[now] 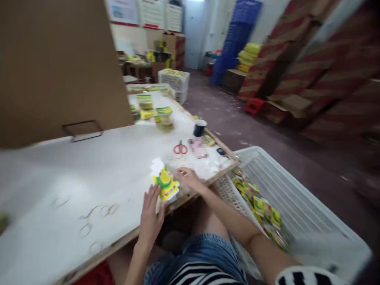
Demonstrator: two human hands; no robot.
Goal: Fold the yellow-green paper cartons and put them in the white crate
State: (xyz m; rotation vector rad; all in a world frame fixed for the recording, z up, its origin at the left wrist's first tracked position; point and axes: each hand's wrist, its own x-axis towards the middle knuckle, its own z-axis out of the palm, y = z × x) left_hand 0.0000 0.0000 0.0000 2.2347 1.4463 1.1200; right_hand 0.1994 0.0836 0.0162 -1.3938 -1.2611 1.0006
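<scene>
A yellow and green printed packet [166, 183], perhaps a small stack, lies on the white table near its front edge. My left hand [152, 211] rests against its lower left side, fingers stretched out and thumb apart. Just right of the packet is my right hand [189, 178], its fingers curled together; whatever is in them is too small and blurred to name. Past the hands lie red-handled scissors [180, 148] and thin loose bands [170, 157]. More thin bands [85, 229] are scattered on the left of the table.
A dark mug [200, 128] and a pink, blurred item [198, 148] stand near the right edge. Bundled packets [164, 114] sit farther back. A large cardboard box [59, 71] blocks the back left. At my right, a white crate [308, 198] holds loose packets [261, 206].
</scene>
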